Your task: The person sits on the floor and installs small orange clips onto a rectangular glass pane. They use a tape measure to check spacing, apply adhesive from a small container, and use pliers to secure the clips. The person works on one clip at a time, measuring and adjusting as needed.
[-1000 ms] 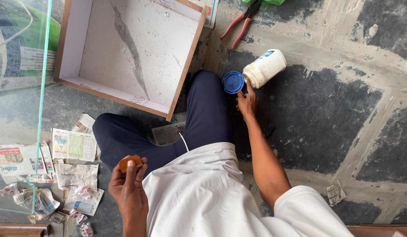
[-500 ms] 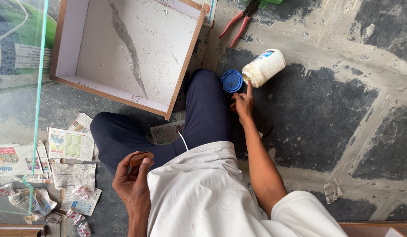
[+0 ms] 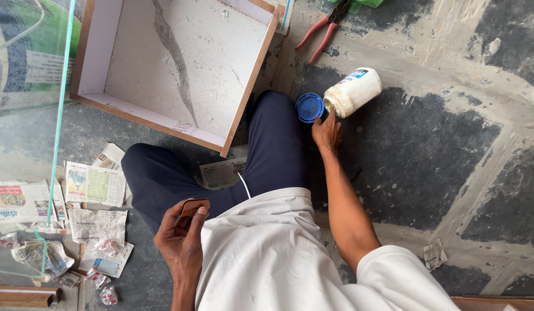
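Floor: rough stone slabs, dark grey with pale mortar bands between them — you sit cross-legged on it in dark blue trousers and a white shirt.

Right hand: your right hand reaches out over your knee; its fingertips touch the mouth end of the tipped jar, fingers close together and slightly bent, gripping nothing that you can see.

Jar: one off-white plastic jar, cylindrical, lying on its side with its mouth toward your hand; a label with a blue patch wraps its far end.

Lid: one round blue lid, ribbed at the rim, flat on the floor just beside the jar's mouth and against your knee.

Left hand: your left hand is raised by your chest, thumb and fingers pinching one small brown piece; what it is made of you cannot tell.

Box: one shallow square tray-like box — wooden outer edges, white inner walls, a pale speckled bottom with a dark streak — lying just beyond your knees.

Pliers: one pair of pliers with red handles, on the floor beyond the jar.

Glass: one clear pane with a green edge, on your left.

Paper: several newspaper scraps and small red-and-white wrappers, printed in many colours, scattered under and beside the pane; one more scrap lies well off to your right.
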